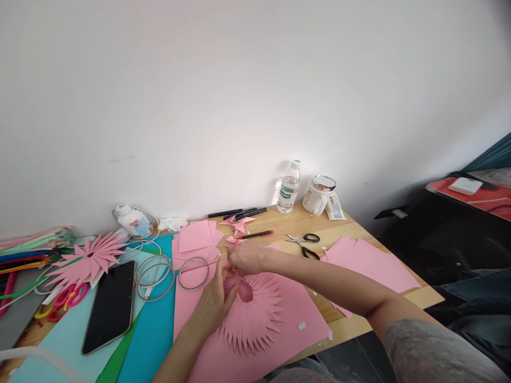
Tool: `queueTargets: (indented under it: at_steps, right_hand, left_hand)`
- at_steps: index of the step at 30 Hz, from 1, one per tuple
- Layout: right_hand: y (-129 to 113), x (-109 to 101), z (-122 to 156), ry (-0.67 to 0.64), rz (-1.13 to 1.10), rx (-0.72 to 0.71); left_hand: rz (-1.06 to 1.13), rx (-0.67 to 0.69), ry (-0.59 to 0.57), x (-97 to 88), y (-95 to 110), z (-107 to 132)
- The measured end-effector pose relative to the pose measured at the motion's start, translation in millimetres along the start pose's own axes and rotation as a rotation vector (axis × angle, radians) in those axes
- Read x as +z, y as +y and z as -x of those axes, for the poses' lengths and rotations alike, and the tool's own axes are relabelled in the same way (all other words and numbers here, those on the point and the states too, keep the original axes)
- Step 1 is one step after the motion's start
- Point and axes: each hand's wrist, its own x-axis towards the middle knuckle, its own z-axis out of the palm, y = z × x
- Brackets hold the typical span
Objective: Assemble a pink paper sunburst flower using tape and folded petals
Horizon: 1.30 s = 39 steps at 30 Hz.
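Note:
A pink paper flower (255, 314) made of many pointed petals lies on a large pink sheet (287, 319) at the near edge of the wooden desk. My left hand (215, 303) rests on the flower's left rim with its fingers pinched at the top of the ring. My right hand (247, 259) reaches across from the right and is closed over the same spot at the flower's top edge, gripping a pink petal piece. The fingertips of both hands meet there.
A finished pink flower (90, 259), a black phone (112, 306), metal rings (155, 274), loose pink squares (197, 236), markers (239, 214), scissors (305, 243), a water bottle (289, 189), a mug (317, 196) and a pink paper stack (371, 263) lie about the desk. A dark chair stands right.

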Motion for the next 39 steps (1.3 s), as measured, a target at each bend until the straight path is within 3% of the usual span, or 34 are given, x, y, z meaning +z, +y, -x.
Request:
queueTargets:
  at_steps: [6, 12, 16, 18, 21, 24, 26, 29, 31, 33, 35, 37, 39]
  right_hand:
    - [4, 5, -3, 0.053, -0.004, 0.06]
    - [18, -5, -2, 0.147, -0.084, 0.293]
    - [32, -15, 24, 0.239, -0.158, 0.438]
    - [42, -19, 45, 0.26, -0.187, 0.513]
    - [51, -24, 72, 0.299, -0.187, 0.669]
    - [41, -26, 81, 0.339, -0.196, 0.762]
    - [25, -24, 77, 0.382, -0.298, 0.699]
    - [0, -13, 63, 0.693, -0.782, 0.426]
    - [-12, -3, 54, 0.88, -0.868, 0.312]
    - [-19, 6, 49, 1.042, -0.698, 0.225]
    - [-20, 14, 46, 1.138, -0.391, 0.175]
    - [-19, 18, 46, 1.171, -0.124, 0.14]
    - [-18, 19, 47, 1.18, 0.008, 0.114]
  left_hand:
    - [-0.003, 0.001, 0.004, -1.3, 3, 0]
    - [0.012, -0.057, 0.004, -2.5, 6, 0]
    - [0.111, -0.093, 0.123, -5.7, 7, -1]
    - [0.284, -0.142, 0.242, -10.9, 12, -5]
    - [0.802, -0.35, 0.323, -23.3, 29, -13]
    - [1.373, -0.528, 0.278, -35.7, 47, -22]
    - [1.561, -0.629, 0.253, -40.6, 58, -26]
    - [1.699, -0.691, 0.228, -42.9, 68, -30]
    - [1.747, -0.713, 0.218, -42.8, 71, -31]
    - [1.786, -0.727, 0.197, -42.9, 73, -31]
    - [1.811, -0.732, 0.166, -43.2, 74, -30]
    - [1.813, -0.727, 0.141, -43.3, 74, -30]
    - [1.767, -0.716, 0.124, -42.8, 74, -29]
